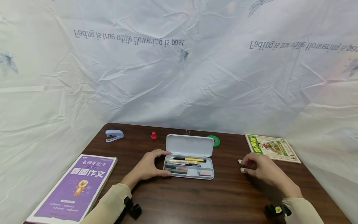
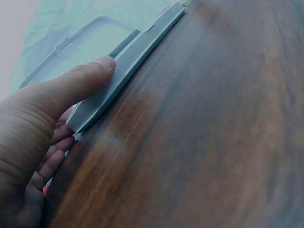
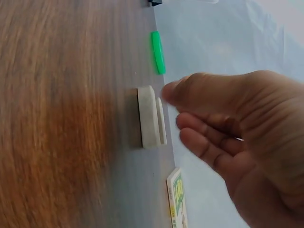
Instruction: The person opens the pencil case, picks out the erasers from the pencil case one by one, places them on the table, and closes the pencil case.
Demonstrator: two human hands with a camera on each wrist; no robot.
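The head view shows the open pencil case (image 1: 189, 165) at the table (image 1: 195, 196) centre, with pens inside. The left wrist view adds that the left hand (image 1: 148, 166) clamps the case's left end, thumb on the rim. The right wrist view shows a white eraser (image 3: 148, 116) just beyond the right hand (image 1: 258, 169), whose grip is loosely curled and holds nothing.

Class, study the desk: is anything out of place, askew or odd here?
Mildly, yes. A small white eraser lies loose on the table by the right hand, outside the open pencil case that the left hand holds. The lettering on the backdrop reads upside down. Nothing looks spilled or damaged.
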